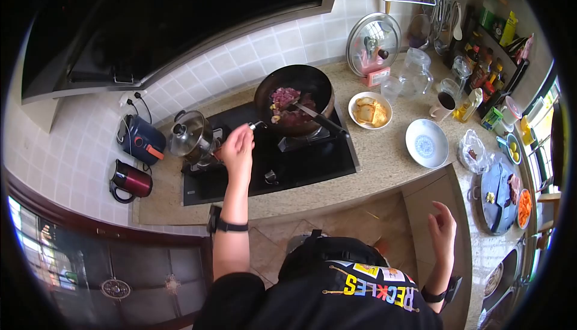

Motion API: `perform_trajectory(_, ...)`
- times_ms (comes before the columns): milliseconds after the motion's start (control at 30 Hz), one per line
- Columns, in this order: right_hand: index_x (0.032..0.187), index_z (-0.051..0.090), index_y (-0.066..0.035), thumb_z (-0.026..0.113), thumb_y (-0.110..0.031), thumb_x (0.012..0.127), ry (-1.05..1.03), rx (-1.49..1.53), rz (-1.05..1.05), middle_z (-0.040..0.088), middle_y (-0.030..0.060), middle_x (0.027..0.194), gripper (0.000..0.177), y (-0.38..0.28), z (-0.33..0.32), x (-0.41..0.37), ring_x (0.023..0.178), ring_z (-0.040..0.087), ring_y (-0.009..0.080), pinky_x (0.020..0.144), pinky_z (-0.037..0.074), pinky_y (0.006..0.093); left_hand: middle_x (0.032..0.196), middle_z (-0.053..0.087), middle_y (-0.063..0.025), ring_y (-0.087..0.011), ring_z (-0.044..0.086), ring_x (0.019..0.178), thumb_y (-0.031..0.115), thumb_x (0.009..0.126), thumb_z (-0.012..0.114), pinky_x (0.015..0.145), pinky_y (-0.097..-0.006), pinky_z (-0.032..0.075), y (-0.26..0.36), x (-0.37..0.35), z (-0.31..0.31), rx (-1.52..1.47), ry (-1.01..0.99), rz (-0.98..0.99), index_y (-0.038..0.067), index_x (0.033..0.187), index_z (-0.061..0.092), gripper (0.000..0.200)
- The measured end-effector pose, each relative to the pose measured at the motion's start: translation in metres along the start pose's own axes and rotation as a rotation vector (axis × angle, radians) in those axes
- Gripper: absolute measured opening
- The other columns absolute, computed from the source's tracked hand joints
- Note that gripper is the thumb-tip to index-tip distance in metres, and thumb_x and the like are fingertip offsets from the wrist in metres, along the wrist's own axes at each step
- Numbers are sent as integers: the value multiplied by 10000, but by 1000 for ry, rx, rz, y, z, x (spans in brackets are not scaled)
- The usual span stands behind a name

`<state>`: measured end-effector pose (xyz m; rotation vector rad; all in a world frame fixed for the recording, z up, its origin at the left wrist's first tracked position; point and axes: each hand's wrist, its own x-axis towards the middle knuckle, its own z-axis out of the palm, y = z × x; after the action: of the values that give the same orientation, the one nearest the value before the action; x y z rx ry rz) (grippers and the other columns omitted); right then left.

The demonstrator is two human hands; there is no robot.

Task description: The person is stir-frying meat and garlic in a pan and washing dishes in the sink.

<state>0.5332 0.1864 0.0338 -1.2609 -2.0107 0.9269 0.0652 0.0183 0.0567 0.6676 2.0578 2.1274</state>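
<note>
My left hand [238,148] is over the left part of the black stove [225,184], its fingers pinched on something small and silvery that I cannot make out, beside the wok's left rim. The dark wok [287,75] sits on a burner, with pinkish-red meat pieces [284,98] and yellowish bits inside. A spatula [312,113] rests in it, its handle over the right rim. Left of my left hand is a pot with a glass lid [191,133]. My right hand [443,229], fingers loosely curved and apart, hangs empty before the counter edge.
A bowl of yellowish food [370,110] and an empty pale bowl [427,143] stand right of the stove. Farther right are a cutting board [498,195] and orange pieces in a bowl [524,208]. A glass lid [373,44] leans on the wall; a red kettle [133,177] stands left.
</note>
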Motion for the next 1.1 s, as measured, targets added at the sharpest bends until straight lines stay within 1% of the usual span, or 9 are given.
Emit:
perform_trajectory(100, 1065, 599, -33, 626, -41, 785, -211, 38, -23, 515, 60, 620, 282, -79, 21, 13, 556, 500, 132, 535, 417, 267, 958, 634, -73, -118, 613, 841, 146, 922, 560, 697, -234, 521, -6, -27, -53, 1, 42, -104, 10, 1098, 590, 224)
perform_trajectory(167, 1063, 595, -29, 651, -80, 777, -271, -45, -339, 553, 97, 730, 296, -96, 46, 32, 645, 562, 199, 587, 460, 303, 931, 629, -65, -111, 604, 811, 150, 929, 546, 686, -230, 518, -18, -44, -83, -2, 135, -156, 14, 1091, 597, 218)
perform_trajectory(233, 1089, 578, -31, 675, -141, 772, -351, -173, -468, 545, 130, 859, 349, -127, 69, 51, 800, 563, 266, 699, 472, 358, 920, 624, -60, -110, 598, 807, 170, 932, 539, 682, -233, 513, -31, -59, -106, 49, 207, -197, 25, 1087, 602, 222)
perform_trajectory(367, 1215, 495, -75, 677, -212, 778, -169, -302, -887, 487, 163, 1033, 493, -150, 136, 105, 941, 509, 332, 852, 428, 406, 917, 619, -56, -111, 593, 811, 209, 936, 531, 687, -237, 506, -35, -75, -125, 16, 213, -248, 36, 1089, 605, 242)
perform_trajectory(667, 1307, 409, -64, 582, -203, 830, -373, -769, -797, 541, 211, 1054, 526, -146, 231, 177, 957, 583, 363, 797, 494, 412, 944, 619, -49, -111, 578, 856, 279, 928, 545, 717, -259, 489, -11, -90, -129, 86, 182, -347, 67, 1111, 602, 285)
perform_trajectory(833, 1285, 442, -83, 509, -148, 847, -557, -851, -706, 640, 179, 934, 447, -187, 197, 182, 855, 651, 311, 716, 526, 399, 952, 623, -34, -99, 574, 853, 274, 917, 559, 700, -247, 482, -1, -90, -130, 140, 126, -336, 77, 1118, 600, 284)
perform_trajectory(967, 1197, 497, -82, 524, -140, 837, -485, -796, -771, 652, 178, 873, 365, -204, 165, 192, 836, 653, 321, 722, 526, 408, 953, 626, -47, -114, 579, 858, 254, 900, 585, 700, -255, 484, -11, -72, -145, 251, 98, -316, 55, 1109, 602, 288)
perform_trajectory(1033, 1142, 515, -61, 526, -118, 830, -434, -747, -765, 654, 177, 849, 317, -211, 182, 197, 843, 654, 323, 729, 528, 411, 921, 626, -72, -140, 584, 827, 270, 844, 650, 689, -271, 476, -26, -50, -145, 629, 50, -13, 39, 1098, 592, 348)
perform_trajectory(1100, 1214, 507, -109, 514, -139, 825, -388, -763, -687, 649, 175, 830, 390, -215, 220, 207, 820, 643, 336, 715, 510, 440, 920, 578, -152, -307, 571, 873, 267, 789, 677, 798, -387, 467, -20, -31, -130, 888, 40, 146, 24, 1122, 571, 426)
